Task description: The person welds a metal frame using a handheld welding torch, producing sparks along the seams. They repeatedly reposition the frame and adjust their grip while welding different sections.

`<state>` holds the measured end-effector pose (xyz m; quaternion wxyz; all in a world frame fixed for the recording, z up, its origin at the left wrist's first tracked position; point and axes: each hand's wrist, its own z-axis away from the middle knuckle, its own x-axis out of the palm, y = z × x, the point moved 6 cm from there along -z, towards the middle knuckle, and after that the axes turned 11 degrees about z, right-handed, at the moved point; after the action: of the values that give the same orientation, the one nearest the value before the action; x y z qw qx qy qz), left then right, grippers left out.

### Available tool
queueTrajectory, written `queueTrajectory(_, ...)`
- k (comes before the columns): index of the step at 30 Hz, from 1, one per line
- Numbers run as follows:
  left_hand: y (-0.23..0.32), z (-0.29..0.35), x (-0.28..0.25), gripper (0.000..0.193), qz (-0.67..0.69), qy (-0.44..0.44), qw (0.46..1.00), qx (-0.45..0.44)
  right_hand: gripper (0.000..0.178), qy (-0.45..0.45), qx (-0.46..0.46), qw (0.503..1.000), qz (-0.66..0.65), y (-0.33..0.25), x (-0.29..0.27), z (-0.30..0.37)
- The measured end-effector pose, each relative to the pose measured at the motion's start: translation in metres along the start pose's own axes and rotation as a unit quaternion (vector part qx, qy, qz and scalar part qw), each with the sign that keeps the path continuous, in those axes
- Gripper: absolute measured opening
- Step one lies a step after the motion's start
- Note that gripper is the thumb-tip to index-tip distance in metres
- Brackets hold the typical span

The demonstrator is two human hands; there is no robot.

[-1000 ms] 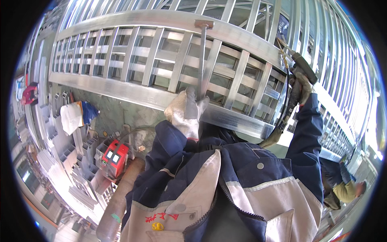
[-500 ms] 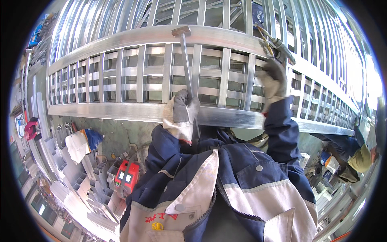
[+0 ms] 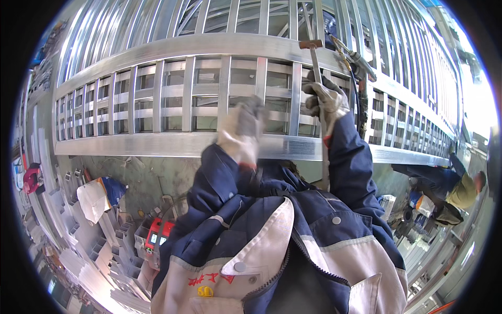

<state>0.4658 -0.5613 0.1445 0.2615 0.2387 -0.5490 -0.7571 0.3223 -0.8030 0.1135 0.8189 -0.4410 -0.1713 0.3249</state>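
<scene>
My gloved right hand (image 3: 329, 99) is closed around the handle of a long T-shaped metal hammer (image 3: 316, 64). Its brownish head lies over the thick upper rail of a silver metal lattice frame (image 3: 188, 142), and its handle runs down toward my jacket. My gloved left hand (image 3: 243, 125), smeared by motion, is over the lower rail and slats, apart from the hammer; its fingers cannot be made out. Just right of my right hand, a welding torch (image 3: 360, 64) rests on the frame, a dark cable hanging below it.
A red machine with small screens (image 3: 159, 233) stands on the floor at lower left, near a white and blue cloth (image 3: 94, 200) and stacked metal profiles (image 3: 86, 267). At the right, another person (image 3: 444, 183) bends beside the frame. Long upright bars continue beyond the upper rail.
The hammer has passed from my left hand to my right and moved rightward. My right hand has come away from beside the torch; my left has let go.
</scene>
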Motion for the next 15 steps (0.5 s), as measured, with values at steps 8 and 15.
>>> queueTrajectory(8,-0.057,-0.063,-0.010,0.037,-0.240,-0.052,0.966,-0.081,0.049,0.056,0.109,0.992,0.040,0.065,-0.042,0.072)
queueTrajectory(15,-0.051,-0.066,-0.008,0.052,-0.321,-0.076,0.942,-0.059,0.049,0.044,0.138,0.988,0.043,0.105,-0.024,0.092)
